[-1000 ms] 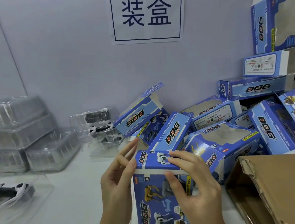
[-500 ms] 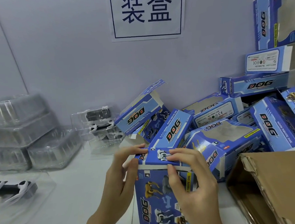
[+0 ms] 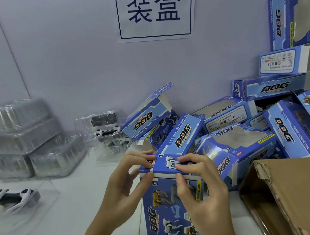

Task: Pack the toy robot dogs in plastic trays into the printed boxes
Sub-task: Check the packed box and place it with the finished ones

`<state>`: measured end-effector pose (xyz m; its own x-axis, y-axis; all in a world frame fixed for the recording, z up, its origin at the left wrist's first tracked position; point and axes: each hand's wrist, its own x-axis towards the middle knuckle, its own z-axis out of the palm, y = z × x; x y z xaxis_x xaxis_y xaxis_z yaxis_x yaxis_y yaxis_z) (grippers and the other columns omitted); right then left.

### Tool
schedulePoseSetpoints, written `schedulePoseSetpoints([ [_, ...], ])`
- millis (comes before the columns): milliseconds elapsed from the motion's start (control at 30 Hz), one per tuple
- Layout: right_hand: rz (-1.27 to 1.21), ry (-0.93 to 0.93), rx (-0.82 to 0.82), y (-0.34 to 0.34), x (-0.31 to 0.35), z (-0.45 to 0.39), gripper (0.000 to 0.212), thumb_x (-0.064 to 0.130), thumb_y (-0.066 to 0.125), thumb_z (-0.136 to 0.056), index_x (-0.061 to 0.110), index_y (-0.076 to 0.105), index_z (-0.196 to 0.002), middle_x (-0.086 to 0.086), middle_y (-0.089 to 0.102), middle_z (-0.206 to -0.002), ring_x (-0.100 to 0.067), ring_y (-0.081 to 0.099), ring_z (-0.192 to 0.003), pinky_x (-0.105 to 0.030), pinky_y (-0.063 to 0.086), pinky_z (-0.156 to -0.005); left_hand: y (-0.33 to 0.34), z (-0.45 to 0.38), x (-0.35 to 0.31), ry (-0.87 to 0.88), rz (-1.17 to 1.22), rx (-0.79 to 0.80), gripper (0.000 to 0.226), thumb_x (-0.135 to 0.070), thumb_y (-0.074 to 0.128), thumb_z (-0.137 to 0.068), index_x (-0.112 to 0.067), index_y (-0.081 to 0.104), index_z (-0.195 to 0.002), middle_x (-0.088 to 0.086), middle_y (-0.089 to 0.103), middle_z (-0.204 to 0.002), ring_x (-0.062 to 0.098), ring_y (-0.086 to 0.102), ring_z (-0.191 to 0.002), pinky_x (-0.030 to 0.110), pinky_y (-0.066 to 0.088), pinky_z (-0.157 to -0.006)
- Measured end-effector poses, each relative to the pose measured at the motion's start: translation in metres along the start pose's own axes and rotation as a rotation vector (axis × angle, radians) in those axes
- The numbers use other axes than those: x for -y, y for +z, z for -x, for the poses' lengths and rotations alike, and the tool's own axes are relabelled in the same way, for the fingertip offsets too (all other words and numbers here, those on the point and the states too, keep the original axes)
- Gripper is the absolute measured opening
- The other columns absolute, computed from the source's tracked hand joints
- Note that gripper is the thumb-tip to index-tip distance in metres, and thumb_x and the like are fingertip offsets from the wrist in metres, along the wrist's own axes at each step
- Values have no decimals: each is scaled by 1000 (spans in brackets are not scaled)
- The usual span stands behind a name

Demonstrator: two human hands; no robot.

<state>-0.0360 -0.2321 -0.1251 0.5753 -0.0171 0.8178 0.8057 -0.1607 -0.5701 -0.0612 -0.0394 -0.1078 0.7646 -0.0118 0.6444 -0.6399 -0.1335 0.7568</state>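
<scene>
A blue printed DOG box (image 3: pixel 165 207) stands upright on the white table in front of me. My left hand (image 3: pixel 123 188) grips its top left corner, fingers curled over the top flap and thumb on the front edge. My right hand (image 3: pixel 201 188) pinches the top flap's right part, fingers on top and thumb on the front face. The flap lies almost flat on the box. What is inside is hidden. A toy robot dog in a clear plastic tray (image 3: pixel 17 198) lies at the left, and two more trayed dogs (image 3: pixel 105 130) sit by the wall.
A heap of blue printed boxes (image 3: pixel 240 135), some with flaps up, fills the right side back to the wall. An open brown cardboard carton (image 3: pixel 285 191) stands at the lower right. Stacks of clear plastic trays (image 3: pixel 27 137) sit at the far left. A paper sign (image 3: pixel 155 16) hangs on the wall.
My left hand's fingers moved from the box's side onto the top flap and curled over it. Both hands have brought the flap down toward the box's top edge.
</scene>
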Motion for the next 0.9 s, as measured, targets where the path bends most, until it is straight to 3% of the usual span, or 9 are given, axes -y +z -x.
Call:
schedulePoseSetpoints([
  [133,38,-68,81,-8,-5,-4,20,36,72,-92,31,70,-112,7,65,-126,-25,60,-124,-43,58,-88,-7,-3,2,-37,87,41,8,-25,69,-97,-21,67,-103,12,66,-133,33,47,-146,61,61,-84],
  [333,-1,-53,118,-12,-6,-9,24,36,77,-89,23,75,-108,12,70,-124,-25,62,-123,-32,53,-97,-11,-4,0,-121,160,41,27,-44,82,-88,-22,69,-99,17,65,-136,34,45,-148,59,62,-82],
  [467,33,-98,90,-14,-7,-10,23,34,77,-89,21,78,-108,14,71,-129,-20,63,-123,-29,54,-97,-4,-2,5,-116,161,14,33,-44,77,-92,-19,64,-110,14,63,-139,32,44,-148,56,63,-84],
  [567,141,-201,42,-13,-9,-7,21,27,78,-89,15,81,-106,5,71,-131,-19,65,-120,-25,53,-97,1,-2,7,-138,250,-38,43,-41,77,-93,-18,53,-119,13,59,-147,37,50,-143,54,63,-82],
  [733,119,-128,55,-8,-10,-2,22,25,77,-90,16,77,-110,4,68,-133,-25,62,-126,-28,51,-101,-8,-3,12,-173,331,-47,38,-39,79,-92,-16,53,-108,12,55,-154,41,53,-140,47,64,-79],
  [833,83,-80,73,-7,-11,-1,17,27,74,-96,18,75,-110,4,66,-131,-26,61,-126,-33,53,-97,-10,-3,11,-208,352,-61,37,-41,80,-91,-15,56,-102,14,57,-151,41,53,-140,46,63,-82],
  [900,48,-44,80,-7,-10,-1,17,33,69,-97,24,72,-111,6,62,-135,-24,59,-130,-29,56,-93,-12,-3,8,-214,305,-57,38,-43,81,-89,-14,59,-99,12,61,-148,39,55,-138,48,64,-81],
])
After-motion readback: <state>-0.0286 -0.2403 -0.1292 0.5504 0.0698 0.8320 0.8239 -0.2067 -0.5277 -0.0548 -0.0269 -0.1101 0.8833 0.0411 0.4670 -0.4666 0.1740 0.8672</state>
